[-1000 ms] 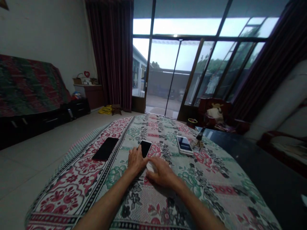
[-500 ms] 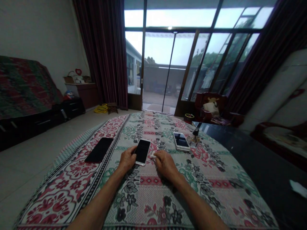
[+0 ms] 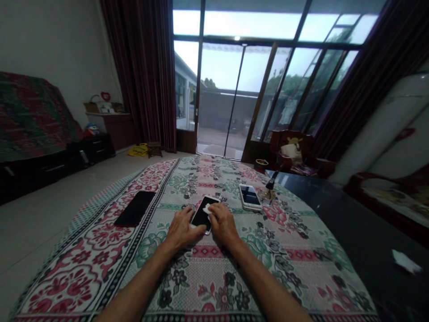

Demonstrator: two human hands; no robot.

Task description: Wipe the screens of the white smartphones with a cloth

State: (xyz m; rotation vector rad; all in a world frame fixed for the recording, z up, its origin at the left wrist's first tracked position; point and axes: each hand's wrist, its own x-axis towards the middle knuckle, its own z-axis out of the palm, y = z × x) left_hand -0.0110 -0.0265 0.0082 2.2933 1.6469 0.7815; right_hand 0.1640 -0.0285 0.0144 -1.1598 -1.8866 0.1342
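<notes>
A white-framed phone with a dark screen lies tilted on the patterned tablecloth. My left hand grips its left side and lower edge, thumb across the bottom. Pinched in the fingers of my right hand is a small white wad, which rests on the upper part of the screen. Left of my hands lies a larger black phone. To the right, a white phone sits on top of another pale one, beside a small glass item with a black top.
A dark table surface with a crumpled white tissue extends at the right. Behind the cloth-covered table are a wooden chair, glass doors and curtains. A black cabinet stands at the left.
My right hand has moved left, bringing the white wad from beside the phone onto its screen. The phone has turned slightly clockwise, and my left thumb now lies over its lower edge.
</notes>
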